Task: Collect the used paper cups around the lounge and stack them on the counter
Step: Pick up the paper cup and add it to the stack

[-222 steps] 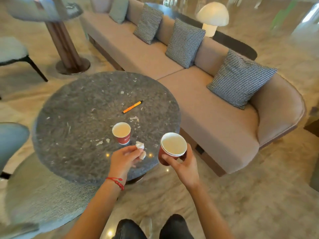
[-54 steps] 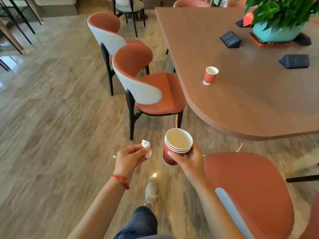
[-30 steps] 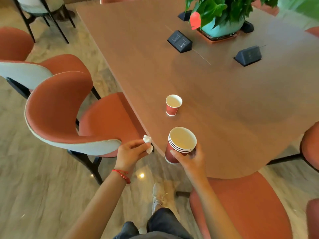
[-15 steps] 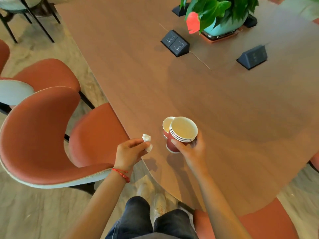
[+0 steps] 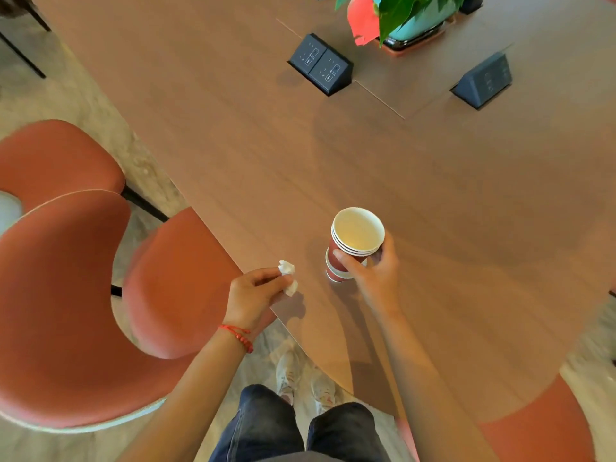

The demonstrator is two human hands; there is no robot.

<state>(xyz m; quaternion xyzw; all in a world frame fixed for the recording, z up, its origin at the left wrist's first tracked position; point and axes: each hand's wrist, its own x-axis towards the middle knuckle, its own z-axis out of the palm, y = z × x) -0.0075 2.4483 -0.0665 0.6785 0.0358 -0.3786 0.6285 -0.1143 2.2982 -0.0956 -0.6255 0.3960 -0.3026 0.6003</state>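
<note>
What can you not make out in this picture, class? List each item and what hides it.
- Lone cup, head view: mostly hidden by the stack and right hand; whether nested is unclear.
- Plant: cut by the top edge.
- Socket box markings: too small.
- Tissue: partly inside the left hand.

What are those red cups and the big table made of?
The cups look like paper: matte red walls, pale lining, thin rolled white rims nested together. The table looks like wood or wood-look veneer, going by the streaky brown grain and satin sheen; which one I cannot tell.
</note>
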